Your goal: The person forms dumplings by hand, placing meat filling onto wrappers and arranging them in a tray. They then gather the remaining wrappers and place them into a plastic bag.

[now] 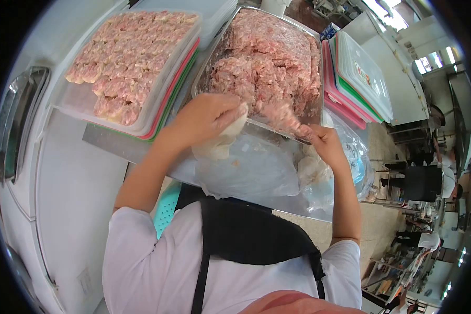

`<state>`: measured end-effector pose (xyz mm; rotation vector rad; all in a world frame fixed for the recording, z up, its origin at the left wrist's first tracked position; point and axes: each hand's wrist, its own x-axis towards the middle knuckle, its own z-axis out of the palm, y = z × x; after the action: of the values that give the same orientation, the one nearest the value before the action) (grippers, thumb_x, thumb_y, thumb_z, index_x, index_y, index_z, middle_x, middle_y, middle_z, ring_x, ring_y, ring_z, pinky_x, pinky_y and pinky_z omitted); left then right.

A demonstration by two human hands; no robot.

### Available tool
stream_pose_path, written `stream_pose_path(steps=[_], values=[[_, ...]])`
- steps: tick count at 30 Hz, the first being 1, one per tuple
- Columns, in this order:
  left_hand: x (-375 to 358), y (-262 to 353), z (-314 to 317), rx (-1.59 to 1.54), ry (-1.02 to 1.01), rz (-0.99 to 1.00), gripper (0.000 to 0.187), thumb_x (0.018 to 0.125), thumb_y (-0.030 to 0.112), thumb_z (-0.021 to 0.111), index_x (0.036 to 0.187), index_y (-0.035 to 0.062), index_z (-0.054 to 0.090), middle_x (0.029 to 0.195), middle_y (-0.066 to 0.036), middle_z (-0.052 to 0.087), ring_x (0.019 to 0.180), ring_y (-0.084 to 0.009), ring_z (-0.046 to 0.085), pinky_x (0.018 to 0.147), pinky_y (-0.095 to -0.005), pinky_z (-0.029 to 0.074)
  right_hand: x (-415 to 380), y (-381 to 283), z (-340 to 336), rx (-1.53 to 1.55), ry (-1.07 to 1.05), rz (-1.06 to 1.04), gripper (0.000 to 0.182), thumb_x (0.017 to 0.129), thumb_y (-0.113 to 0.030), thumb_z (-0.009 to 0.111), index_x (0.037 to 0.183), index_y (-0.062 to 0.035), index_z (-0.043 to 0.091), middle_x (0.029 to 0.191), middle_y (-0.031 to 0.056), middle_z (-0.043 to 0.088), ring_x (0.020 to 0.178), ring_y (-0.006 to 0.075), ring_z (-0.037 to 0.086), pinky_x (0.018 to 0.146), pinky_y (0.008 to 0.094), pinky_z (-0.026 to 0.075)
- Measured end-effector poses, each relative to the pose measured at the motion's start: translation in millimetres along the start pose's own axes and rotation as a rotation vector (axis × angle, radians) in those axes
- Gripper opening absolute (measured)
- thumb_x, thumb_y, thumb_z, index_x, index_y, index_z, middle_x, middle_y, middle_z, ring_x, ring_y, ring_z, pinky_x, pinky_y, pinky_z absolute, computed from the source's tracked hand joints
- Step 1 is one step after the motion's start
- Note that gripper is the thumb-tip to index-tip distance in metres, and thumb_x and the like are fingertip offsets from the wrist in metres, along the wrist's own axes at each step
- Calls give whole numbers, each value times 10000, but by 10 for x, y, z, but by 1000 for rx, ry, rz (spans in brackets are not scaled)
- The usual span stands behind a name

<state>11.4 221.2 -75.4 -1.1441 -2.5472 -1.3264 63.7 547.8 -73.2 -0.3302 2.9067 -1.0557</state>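
My left hand (206, 118) is closed on a pale, thin dumpling wrapper (239, 121) at the near edge of the metal tray (200, 83). A large mass of pink ground meat (272, 47) fills that tray. My right hand (324, 141), at the tray's near right corner, grips a utensil (298, 126) thickly coated in meat, so its kind is hidden. Below my hands lies a clear plastic bag (246, 167), with pale wrappers (214, 149) near my left wrist.
To the left, a plastic container (73, 99) holds rows of filled dumplings (136, 52). It rests on red and green lids. More coloured lids (361, 73) are stacked at right, beside another plastic bag (350, 146). Several people (429, 240) are in the far background.
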Motion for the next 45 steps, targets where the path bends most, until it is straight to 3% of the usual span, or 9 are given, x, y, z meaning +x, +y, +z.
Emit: stream_pose_path(steps=[4, 6, 8, 10, 13, 23, 29, 32, 45], values=[[239, -71, 53, -165, 4, -148, 256, 934, 235, 544, 879, -11, 585, 786, -150, 596, 727, -249, 594, 661, -368, 454, 74, -87, -102, 289, 85, 155, 338, 963, -300, 552, 890, -4, 699, 640, -10, 546, 575, 82, 453, 545, 252, 377], [312, -489, 372, -131, 300, 98, 240, 926, 230, 555, 982, 3, 610, 931, -151, 634, 855, -283, 623, 742, -368, 489, 97, -258, -163, 380, 115, 246, 364, 965, -329, 553, 874, -7, 697, 625, -35, 508, 568, 58, 423, 526, 230, 343], [384, -464, 433, -533, 385, -45, 270, 926, 217, 562, 1080, -1, 604, 1043, -141, 646, 966, -282, 627, 824, -369, 503, 128, -392, -170, 477, 160, 281, 376, 961, -354, 559, 864, -17, 695, 609, -46, 475, 551, 48, 388, 507, 214, 304], [506, -50, 303, -1347, 193, -606, 328, 932, 197, 566, 1176, -22, 568, 1123, -121, 633, 1061, -245, 608, 908, -372, 496, 159, -434, -126, 553, 199, 288, 379, 955, -374, 566, 867, -29, 695, 603, -57, 446, 544, 41, 364, 499, 209, 275], [510, -117, 386, -1194, 138, -397, 321, 947, 157, 536, 1208, -30, 532, 1156, -124, 602, 1097, -229, 585, 940, -406, 486, 184, -451, -69, 659, 225, 294, 372, 947, -384, 576, 874, -39, 696, 606, -64, 437, 541, 38, 354, 496, 203, 260], [639, 0, 546, -1768, 446, -447, 390, 993, 257, 414, 1240, -36, 481, 1197, -159, 572, 1129, -282, 560, 990, -427, 449, 356, -530, 215, 829, 176, 185, 349, 947, -352, 586, 1035, -32, 694, 658, -58, 452, 575, 43, 390, 505, 205, 302], [629, 40, 367, -1915, 610, -389, 622, 966, 479, 390, 1294, -47, 447, 1264, -205, 528, 1183, -362, 498, 1055, -530, 339, 412, -233, 469, -131, 338, -403, 271, 907, -182, 611, 1130, -33, 648, 736, 83, 574, 656, 222, 582, 600, 339, 465], [566, -181, 404, -1789, 720, -493, 702, 932, 578, 411, 1288, -24, 469, 1267, -205, 527, 1199, -363, 480, 1040, -548, 331, 163, -812, 46, -550, 115, -87, 298, 881, -159, 616, 1153, -40, 633, 856, 149, 608, 768, 335, 603, 692, 413, 478], [646, -62, 209, -1911, 664, -476, 518, 883, 451, 572, 1146, 5, 588, 1194, -207, 571, 1159, -321, 511, 996, -468, 400, 253, -943, 167, -562, 123, -232, 295, 871, -143, 599, 1139, -22, 606, 910, 160, 636, 837, 357, 633, 706, 441, 510]])
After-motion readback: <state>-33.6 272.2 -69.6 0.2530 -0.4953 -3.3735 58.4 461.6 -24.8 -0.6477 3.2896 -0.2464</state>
